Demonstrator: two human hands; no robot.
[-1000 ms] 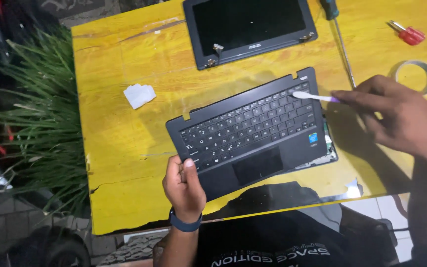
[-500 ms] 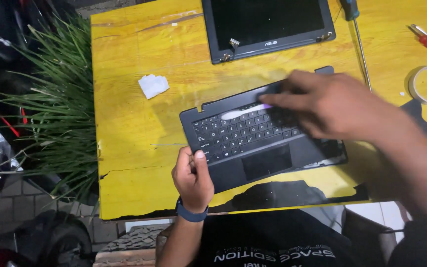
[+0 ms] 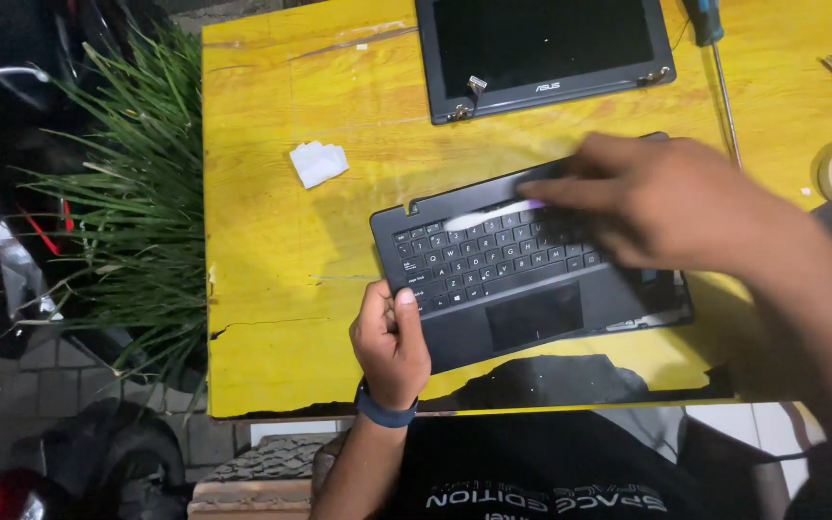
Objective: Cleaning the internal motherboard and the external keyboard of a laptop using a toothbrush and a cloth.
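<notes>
The left hand (image 3: 392,342) pinned the keyboard deck (image 3: 532,274), near-centre on the yellow surface (image 3: 272,241), while right fingers (image 3: 570,193) pinched a white swab (image 3: 493,214) across the top keys; cleaning seemingly underway, next needing light strokes.

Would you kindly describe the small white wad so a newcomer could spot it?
On the yellow table, look left of the keyboard base, towards the plant. The white wad lies alone on bare wood: the only crumpled white thing there.
</notes>
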